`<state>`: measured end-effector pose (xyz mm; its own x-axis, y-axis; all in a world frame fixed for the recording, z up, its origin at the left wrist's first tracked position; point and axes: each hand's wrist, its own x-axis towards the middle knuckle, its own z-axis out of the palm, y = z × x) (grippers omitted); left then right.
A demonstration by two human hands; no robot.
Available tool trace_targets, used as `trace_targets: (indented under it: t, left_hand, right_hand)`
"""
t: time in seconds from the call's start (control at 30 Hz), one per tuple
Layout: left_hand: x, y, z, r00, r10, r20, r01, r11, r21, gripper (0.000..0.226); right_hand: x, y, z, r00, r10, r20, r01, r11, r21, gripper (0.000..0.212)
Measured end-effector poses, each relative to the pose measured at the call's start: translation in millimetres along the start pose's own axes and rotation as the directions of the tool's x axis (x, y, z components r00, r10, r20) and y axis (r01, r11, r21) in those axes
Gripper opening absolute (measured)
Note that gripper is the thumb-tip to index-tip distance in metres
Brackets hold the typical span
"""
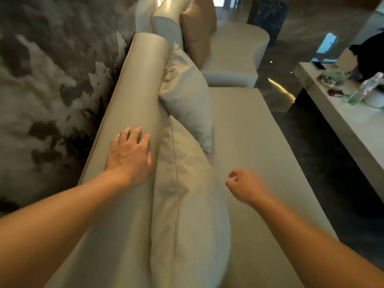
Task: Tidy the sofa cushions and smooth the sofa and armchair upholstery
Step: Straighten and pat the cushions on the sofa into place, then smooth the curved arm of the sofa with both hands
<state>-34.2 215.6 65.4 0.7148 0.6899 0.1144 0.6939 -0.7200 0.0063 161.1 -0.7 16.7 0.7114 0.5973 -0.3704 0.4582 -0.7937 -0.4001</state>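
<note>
Two pale cushions (187, 94) lean against the sofa's backrest (133, 96) in front of me: the far one stands up on edge, tilted, and the near cushion (187, 204) lies long and slumped along the back, its seam showing and its face creased. A tan cushion (196, 32) is propped further off where the sofa turns. None of them looks squared up yet, so I judge the cushion part only started at best.

My left hand (129, 152) lies flat on top of the backrest, fingers spread and gripping nothing, just beside the near cushion; it looks like a smoothing stroke on the leather. My right hand (244, 187) hovers over the seat (259, 142), fingers loosely curled, holding nothing, a little blurred.

The seat looks flat and free of clutter, with no obvious wrinkles from here. Left, as I read it: plump and straighten the near cushion, right the far one, check the tan one, then the rounded end section (234, 48). I cannot tell which piece is the armchair.

Off to the right, a low table (342, 125) with a bottle (365, 88) and oddments stands well apart.
</note>
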Motion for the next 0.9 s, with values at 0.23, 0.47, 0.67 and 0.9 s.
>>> trace_targets:
  t: [0.23,0.47,0.67,0.9]
  left_hand:
    - [-213.2,47.8,-24.8,0.969,-0.162,0.189,0.152,0.986,0.065,0.068]
    - [-330.2,72.7,-38.6,0.968,-0.199,0.153,0.189,0.979,0.079,0.063]
    - [-383.2,87.1,-36.5,0.938,-0.316,0.140,0.320,0.947,-0.009,0.064]
    - [-453.4,117.0,-43.7,0.865,-0.483,0.133,0.501,0.843,-0.196,0.060]
  right_hand:
    - [-240.1,123.7,51.8,0.901,0.166,0.402,-0.063,0.965,-0.256,0.037]
    - [-342.4,114.7,45.3,0.977,0.019,0.211,0.057,0.936,-0.349,0.045]
    - [-418.3,97.6,75.7,0.991,-0.068,-0.112,0.035,0.962,-0.271,0.061]
    - [-474.4,92.6,99.3,0.977,-0.164,-0.138,0.114,0.943,-0.313,0.075]
